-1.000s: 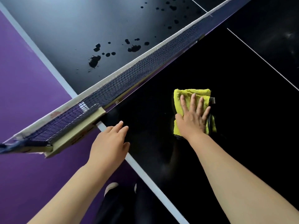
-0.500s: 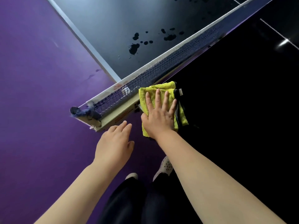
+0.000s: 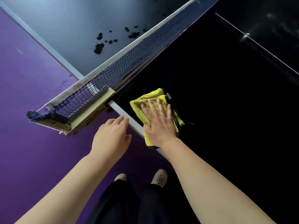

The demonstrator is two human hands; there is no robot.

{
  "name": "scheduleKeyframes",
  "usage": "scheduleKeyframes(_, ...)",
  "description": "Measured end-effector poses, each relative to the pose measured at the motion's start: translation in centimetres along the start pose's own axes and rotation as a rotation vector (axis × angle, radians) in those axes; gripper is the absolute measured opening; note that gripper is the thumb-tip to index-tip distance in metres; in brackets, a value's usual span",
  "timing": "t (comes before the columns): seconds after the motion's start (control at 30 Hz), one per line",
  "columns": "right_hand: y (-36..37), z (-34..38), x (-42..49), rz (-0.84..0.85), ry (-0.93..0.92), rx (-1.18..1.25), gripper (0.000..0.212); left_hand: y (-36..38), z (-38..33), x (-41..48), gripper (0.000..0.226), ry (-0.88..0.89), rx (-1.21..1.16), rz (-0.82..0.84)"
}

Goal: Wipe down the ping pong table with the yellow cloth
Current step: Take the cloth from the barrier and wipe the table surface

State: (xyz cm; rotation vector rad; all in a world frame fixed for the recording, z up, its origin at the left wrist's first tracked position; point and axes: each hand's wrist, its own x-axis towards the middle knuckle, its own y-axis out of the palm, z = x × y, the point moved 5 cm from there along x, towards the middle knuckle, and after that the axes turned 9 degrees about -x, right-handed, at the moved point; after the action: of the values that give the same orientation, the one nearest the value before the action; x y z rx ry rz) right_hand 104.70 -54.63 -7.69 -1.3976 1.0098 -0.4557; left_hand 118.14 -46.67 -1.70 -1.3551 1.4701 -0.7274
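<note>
A folded, plush yellow cloth [image 3: 139,109] is pressed flat on the glossy black counter [image 3: 218,94] at its white edge stripe, near the mesh net [image 3: 129,62], by the right hand [image 3: 159,125], its fingers [image 3: 152,106] straight and slightly spread. The left hand [image 3: 110,138] is held at the edge, its fingers relaxed and close together.

Yellow cloth [image 3: 140,108] pressed flat on the black ping pong table [image 3: 226,110] by the right hand [image 3: 159,125], fingers spread, left hand [image 3: 111,136] held relaxed just beside the pressing hand, net [image 3: 129,62] stretched beyond the fingertips, dark wet spots [image 3: 99,48] seen past it.
</note>
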Motion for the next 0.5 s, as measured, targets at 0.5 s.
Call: scheduleKeyframes(0.5, 3.9, -21.8, -1.7, -0.003, 0.342, 0.036, 0.069, 6.0, -11.3, 2.3, 0.049, -0.002, -0.063, 0.036)
